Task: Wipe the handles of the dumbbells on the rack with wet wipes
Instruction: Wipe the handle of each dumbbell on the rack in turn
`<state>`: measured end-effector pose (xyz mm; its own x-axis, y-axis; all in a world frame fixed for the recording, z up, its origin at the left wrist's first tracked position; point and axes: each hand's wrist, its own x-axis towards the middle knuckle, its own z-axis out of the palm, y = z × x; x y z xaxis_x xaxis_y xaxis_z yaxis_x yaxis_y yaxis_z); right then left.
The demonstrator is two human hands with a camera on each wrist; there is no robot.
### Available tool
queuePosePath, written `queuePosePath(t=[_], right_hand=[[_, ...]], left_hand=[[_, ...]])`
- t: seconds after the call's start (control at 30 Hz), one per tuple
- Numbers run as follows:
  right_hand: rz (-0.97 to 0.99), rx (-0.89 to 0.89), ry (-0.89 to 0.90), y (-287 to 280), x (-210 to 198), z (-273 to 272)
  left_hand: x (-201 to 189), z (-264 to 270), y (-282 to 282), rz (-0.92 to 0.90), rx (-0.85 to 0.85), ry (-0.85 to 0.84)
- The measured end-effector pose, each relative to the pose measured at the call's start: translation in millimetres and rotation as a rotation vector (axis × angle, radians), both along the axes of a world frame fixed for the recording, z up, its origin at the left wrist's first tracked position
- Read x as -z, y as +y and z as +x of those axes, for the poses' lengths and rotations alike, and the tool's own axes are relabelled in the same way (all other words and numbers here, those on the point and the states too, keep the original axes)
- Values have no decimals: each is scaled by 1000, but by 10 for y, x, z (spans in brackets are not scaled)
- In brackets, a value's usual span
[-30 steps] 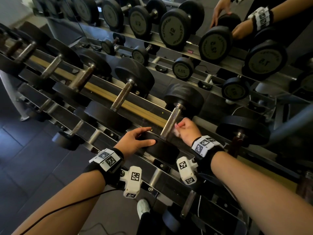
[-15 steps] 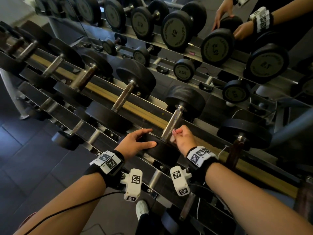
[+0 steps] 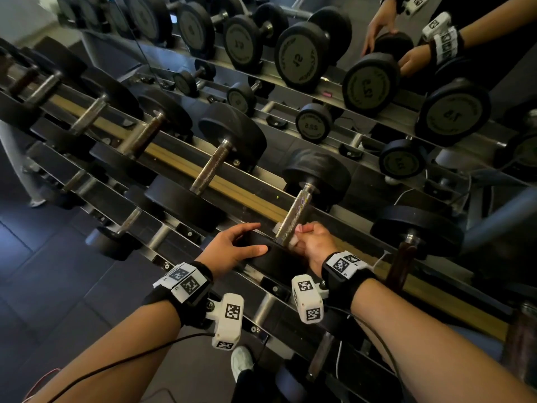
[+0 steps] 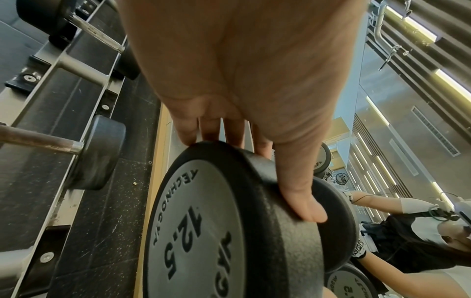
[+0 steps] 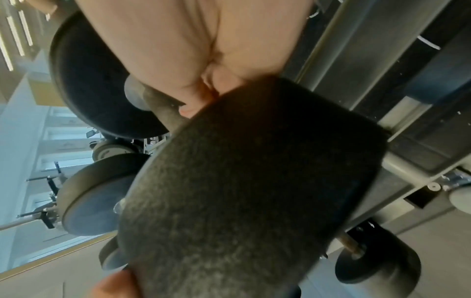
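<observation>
The near end plate [image 4: 201, 227] of the dumbbell seen from the left wrist carries raised lettering: "TECHNOGYM" curving along its rim, cut off partway by the frame edge, and the number "12.5" across the middle. A second plate [image 4: 351, 286] below it shows the same curved brand lettering, only partly legible, with a "2" visible. From the head view, mirrored plates [image 3: 369, 82] appear to read "12.5" reversed, and a smaller one [image 3: 313, 123] perhaps "22.5", though this is too small to be sure. The wristband blocks [image 3: 232, 312] bear square black-and-white coded markers, without words.
</observation>
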<state>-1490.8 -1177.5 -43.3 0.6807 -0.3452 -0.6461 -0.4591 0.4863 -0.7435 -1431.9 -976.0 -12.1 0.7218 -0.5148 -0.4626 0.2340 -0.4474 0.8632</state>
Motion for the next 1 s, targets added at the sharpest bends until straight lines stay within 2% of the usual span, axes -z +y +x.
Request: queuePosePath(t=[0.2,0.47,0.7,0.9,1.0], right_hand=[[96,33,-41,-121,-17,-240],[72,242,-76,-44,-56,143],[65,188,-116,-208,50,-125],[67,276,-77,-246,103,320],[103,289,-91,-251,148,317]], left_hand=[[48,32,21,7,12,4],[83,49,18,41,25,-19],[87,88,20,22,46,7],[38,166,16,69,81,54],[10,173,6,84,93,46]])
